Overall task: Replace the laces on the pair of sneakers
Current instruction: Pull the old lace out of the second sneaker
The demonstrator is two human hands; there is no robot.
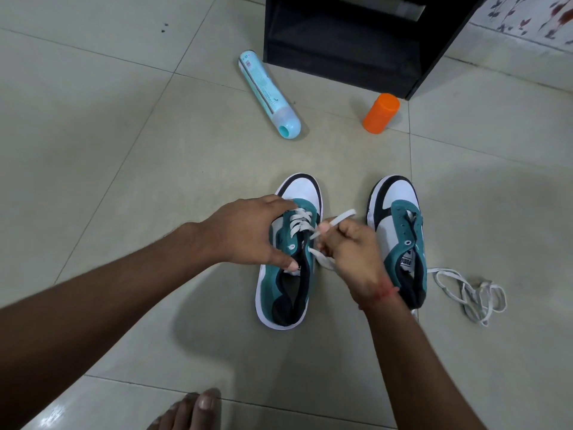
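Two teal, white and black sneakers stand side by side on the tiled floor, toes pointing away from me. The left sneaker has a white lace threaded through its front eyelets. My left hand grips this sneaker over its side and tongue. My right hand pinches the lace's free end, which sticks out to the upper right. The right sneaker has bare eyelets. A loose white lace lies tangled on the floor to its right.
A light blue spray can lies on the floor behind the sneakers. An orange container stands beside a black cabinet. My bare toes show at the bottom edge.
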